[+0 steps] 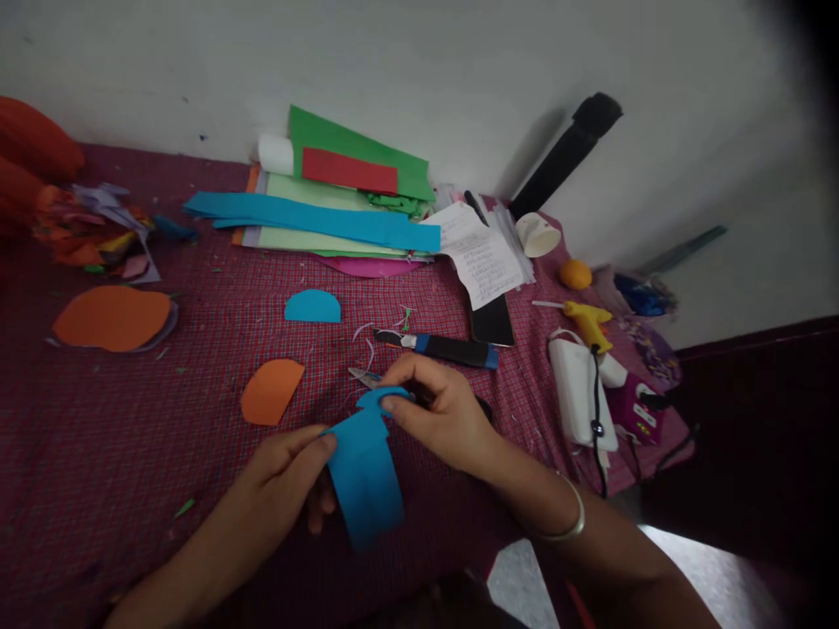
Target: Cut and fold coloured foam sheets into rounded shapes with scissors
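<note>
My left hand [288, 472] is closed on the edge of a blue paper strip [367, 485], whose lower end hangs down, slightly blurred. My right hand [442, 415] pinches a small curved blue paper piece [378, 400] at the strip's upper end. Whether the two are still joined I cannot tell. Just behind my right fingers, the pointed tips of scissors [364, 377] stick out, their handles mostly hidden. Beyond my hands lie a half-round blue paper piece [313, 307], a half-round orange paper piece [271, 393] and a blue-and-black cutter knife [452, 350].
Long blue strips [315, 218] lie over stacked coloured sheets by the wall. Orange rounded cutouts [111, 317] and paper scraps [92, 231] are at left. A written paper [481, 262] partly covers a black phone [493, 321]. At right are a yellow glue gun [590, 325] and a white box [580, 393].
</note>
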{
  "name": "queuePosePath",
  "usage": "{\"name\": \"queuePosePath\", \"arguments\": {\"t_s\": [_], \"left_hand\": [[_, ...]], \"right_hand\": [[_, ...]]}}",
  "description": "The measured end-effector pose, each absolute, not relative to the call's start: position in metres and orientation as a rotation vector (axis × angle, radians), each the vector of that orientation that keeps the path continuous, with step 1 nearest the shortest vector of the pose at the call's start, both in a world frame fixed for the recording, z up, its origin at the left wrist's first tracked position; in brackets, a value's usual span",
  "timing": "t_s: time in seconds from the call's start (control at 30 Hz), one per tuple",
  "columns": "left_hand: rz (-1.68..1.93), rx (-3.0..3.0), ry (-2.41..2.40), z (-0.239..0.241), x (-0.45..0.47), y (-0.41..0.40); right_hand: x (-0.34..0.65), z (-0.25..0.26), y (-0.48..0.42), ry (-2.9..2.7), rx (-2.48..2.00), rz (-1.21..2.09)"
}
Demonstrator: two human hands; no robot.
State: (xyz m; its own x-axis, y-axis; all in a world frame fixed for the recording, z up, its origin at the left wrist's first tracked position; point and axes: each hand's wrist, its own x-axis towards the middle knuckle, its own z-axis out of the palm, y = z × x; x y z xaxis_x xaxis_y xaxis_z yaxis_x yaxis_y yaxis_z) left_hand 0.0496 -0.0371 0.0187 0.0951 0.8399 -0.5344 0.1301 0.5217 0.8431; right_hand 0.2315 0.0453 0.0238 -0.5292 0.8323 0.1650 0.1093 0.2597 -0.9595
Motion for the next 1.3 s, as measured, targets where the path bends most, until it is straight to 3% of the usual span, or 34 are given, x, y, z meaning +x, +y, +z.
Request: {"name": "queuePosePath", "arguments": {"t_s": [0.2, 0.37, 0.57, 0.87, 1.3], "left_hand": [[0.703, 0.833, 1.367, 0.007, 0.044, -0.043], [0.836, 0.743, 1.288, -0.009, 0.043, -0.051], [0.827, 0.766, 1.236, -0.002, 0.048, -0.046], [0.808, 0.967, 1.447, 0.015, 0.043, -0.04], [0.795, 1.122, 1.46, 0.02, 0.046, -0.041]], "right_hand": [[0.229, 0.025, 0.033, -2.306, -0.569, 0.691], [0.226, 0.022, 0.026, -2.409, -0.487, 0.535], [0.227, 0.023, 0.029, -2.41, -0.409, 0.661], [0.232, 0.022, 0.038, -1.748, -0.723, 1.363], [0.224, 0.017, 0.036, -1.779, -0.92, 1.375]]}}
